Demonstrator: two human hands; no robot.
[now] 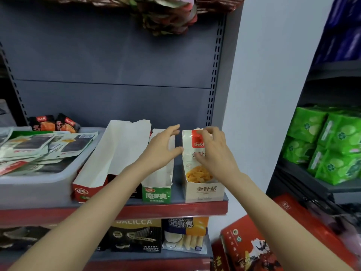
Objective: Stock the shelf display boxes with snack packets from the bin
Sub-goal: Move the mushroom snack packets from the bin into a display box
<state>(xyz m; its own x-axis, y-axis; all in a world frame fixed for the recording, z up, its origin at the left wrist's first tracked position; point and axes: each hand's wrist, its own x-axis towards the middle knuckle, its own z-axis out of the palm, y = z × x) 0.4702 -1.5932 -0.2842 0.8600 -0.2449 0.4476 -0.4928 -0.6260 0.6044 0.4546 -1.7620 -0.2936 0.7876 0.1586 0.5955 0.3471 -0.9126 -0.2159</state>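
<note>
Up on the shelf (205, 206), the right hand (214, 151) pinches a snack packet (192, 153) standing in the rightmost display box (205, 190) (the white one). The left hand (162, 147) hovers just beside it with fingers spread, thumb near the packet's edge, over the green box (156, 194). More packets lie heaped in the grey bin (29, 182) at left.

On the shelf (205, 204): bin (37, 184) at 9 o'clock, 3 display boxes (157, 184) toward 3 o'clock, packets (45, 147) in the bin, both hands (214, 151) over the rightmost box (203, 190).
</note>
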